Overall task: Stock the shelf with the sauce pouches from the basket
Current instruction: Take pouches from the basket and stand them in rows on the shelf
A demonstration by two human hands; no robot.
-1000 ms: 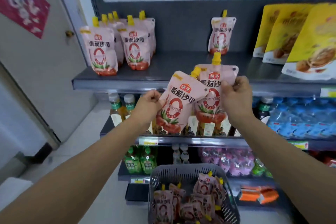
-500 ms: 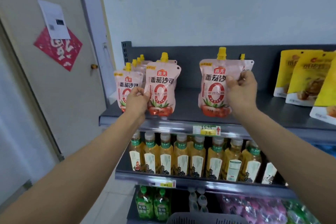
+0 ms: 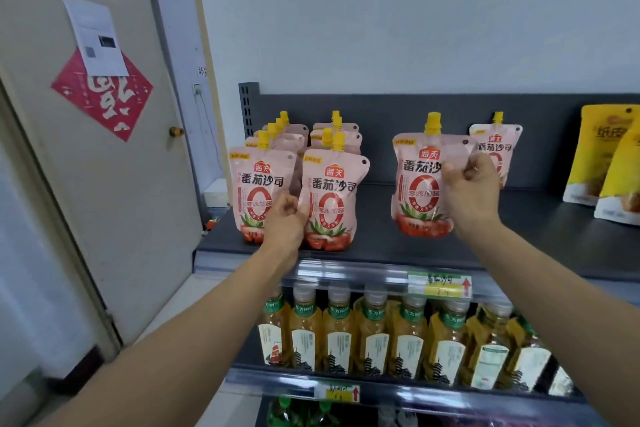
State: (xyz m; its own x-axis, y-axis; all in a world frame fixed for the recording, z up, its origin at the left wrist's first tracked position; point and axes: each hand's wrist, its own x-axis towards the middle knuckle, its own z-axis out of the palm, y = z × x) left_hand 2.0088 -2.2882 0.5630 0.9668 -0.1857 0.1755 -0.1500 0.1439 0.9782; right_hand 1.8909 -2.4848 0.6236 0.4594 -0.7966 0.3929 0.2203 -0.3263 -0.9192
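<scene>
On the dark grey top shelf (image 3: 381, 239) stand two rows of pink tomato sauce pouches with yellow caps. My left hand (image 3: 287, 218) grips the left edge of a pouch (image 3: 332, 204) standing upright at the front of the second row. The first row's front pouch (image 3: 259, 191) stands just left of that hand. My right hand (image 3: 471, 191) holds another pouch (image 3: 422, 184) upright by its right edge, its base at the shelf surface or just above. A lone pouch (image 3: 495, 146) stands behind it at the back panel. The basket is out of view.
Yellow snack bags (image 3: 606, 163) stand at the right end of the top shelf. Tea bottles (image 3: 381, 340) fill the shelf below, behind a price rail (image 3: 440, 284). A door (image 3: 86, 149) with a red decoration is to the left. Bare shelf lies between the pouch rows and my right hand.
Both hands have risen from the basket to the top shelf with a pouch each. The view has tilted up. The left pouch now stands at the front of the second row.
</scene>
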